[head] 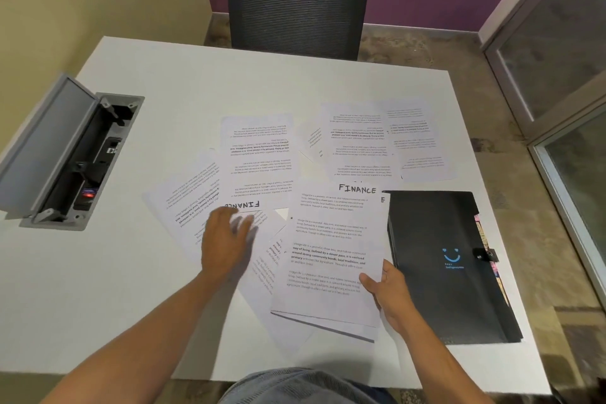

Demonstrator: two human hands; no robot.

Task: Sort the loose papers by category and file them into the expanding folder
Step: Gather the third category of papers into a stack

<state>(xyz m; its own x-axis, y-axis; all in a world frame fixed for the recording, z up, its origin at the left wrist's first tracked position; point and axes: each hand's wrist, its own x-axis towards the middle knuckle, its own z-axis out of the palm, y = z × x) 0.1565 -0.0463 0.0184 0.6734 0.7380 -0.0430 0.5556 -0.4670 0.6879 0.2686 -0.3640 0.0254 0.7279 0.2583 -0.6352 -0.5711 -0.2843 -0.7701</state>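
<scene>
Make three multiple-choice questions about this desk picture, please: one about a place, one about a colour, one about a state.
1. Where is the expanding folder?
A. right of the papers
B. on the chair
C. left of the cable box

2. What colour is the smiling face on the folder?
A. red
B. blue
C. yellow

3. What is the right hand doing?
A. resting flat on the table
B. pulling the folder's clasp
C. holding a sheet headed FINANCE

Answers: 1 A, the folder lies on the table's right side, beside the sheets. 2 B, the printed face is blue on black. 3 C, the thumb lies on the sheet's lower right edge, while the left hand touches other papers.
</scene>
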